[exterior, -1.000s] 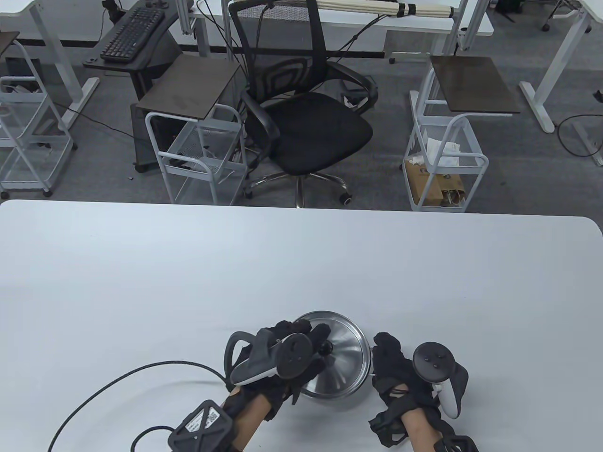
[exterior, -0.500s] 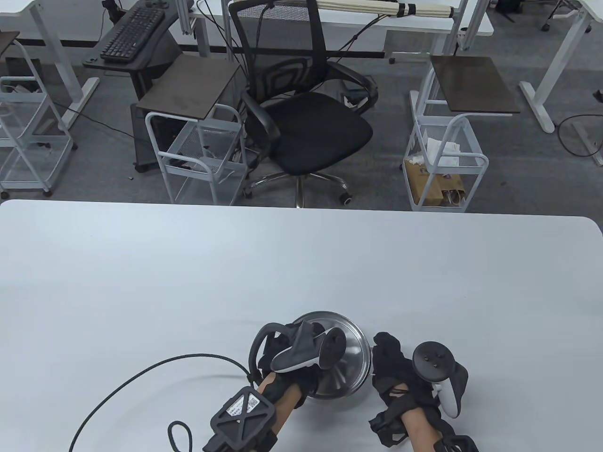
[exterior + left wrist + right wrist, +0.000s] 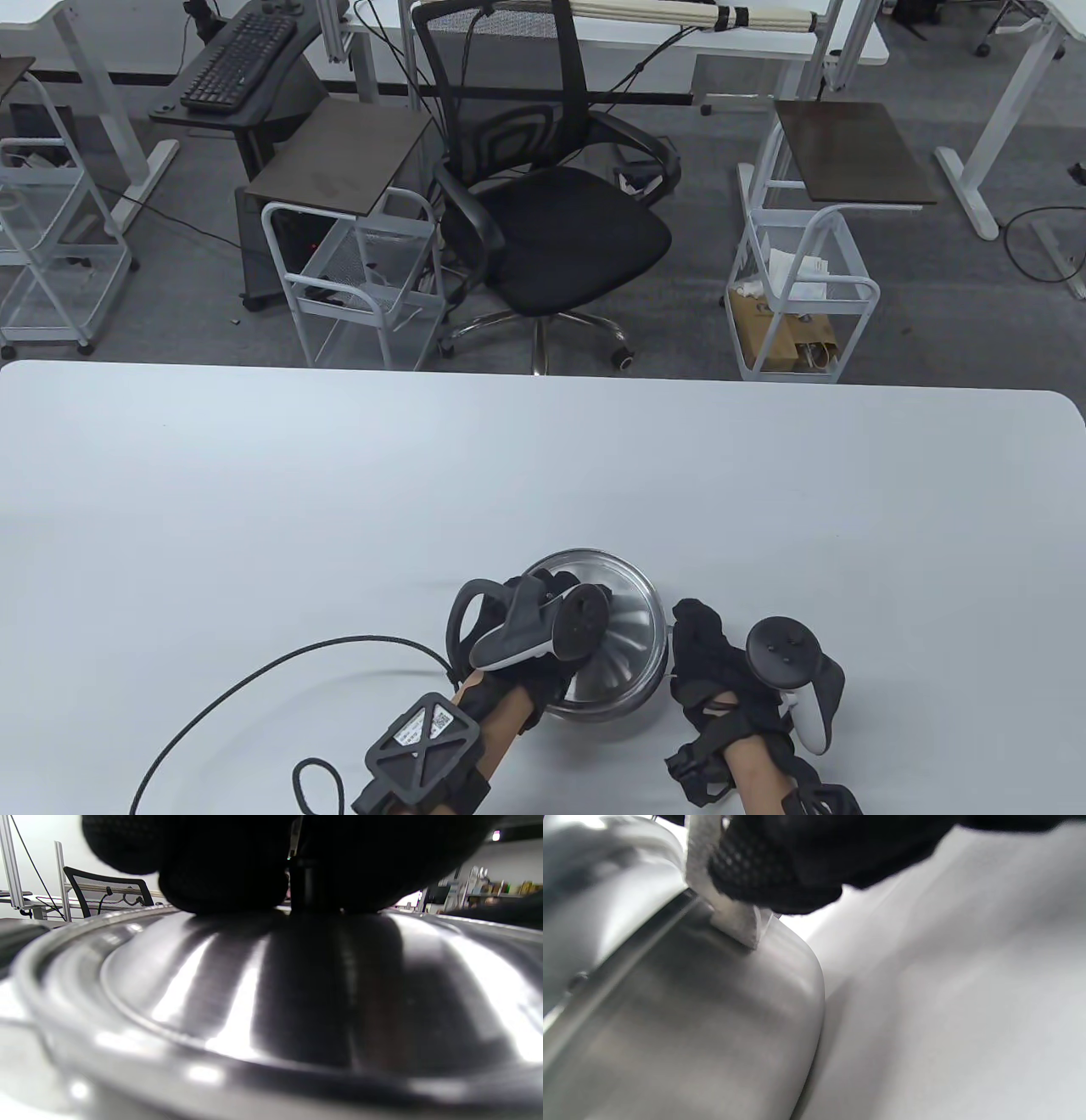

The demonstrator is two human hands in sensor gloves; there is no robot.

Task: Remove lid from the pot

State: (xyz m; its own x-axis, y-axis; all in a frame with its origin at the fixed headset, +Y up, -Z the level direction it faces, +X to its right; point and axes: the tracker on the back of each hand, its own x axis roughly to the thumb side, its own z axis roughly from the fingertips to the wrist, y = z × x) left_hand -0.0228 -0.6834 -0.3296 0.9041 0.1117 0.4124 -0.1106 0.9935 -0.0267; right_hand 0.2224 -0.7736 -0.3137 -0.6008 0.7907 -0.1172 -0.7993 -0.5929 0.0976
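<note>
A steel pot (image 3: 607, 711) with a domed steel lid (image 3: 632, 624) stands near the table's front edge. My left hand (image 3: 556, 590) is over the lid's middle. In the left wrist view its fingers (image 3: 220, 878) grip the black knob (image 3: 303, 895) on top of the lid (image 3: 271, 997). My right hand (image 3: 696, 645) is against the pot's right side. In the right wrist view its fingers (image 3: 780, 874) hold the metal side handle (image 3: 729, 916) on the pot wall (image 3: 691, 1027). The lid looks slightly raised and tilted over the pot.
A black cable (image 3: 254, 671) loops over the white table (image 3: 543, 467) to the left of my left arm. An office chair (image 3: 551, 221) and wire carts stand beyond the far edge.
My left hand has moved from the lid's left side onto the knob and gripped it. The lid now sits a little higher and farther back. My right hand has not moved.
</note>
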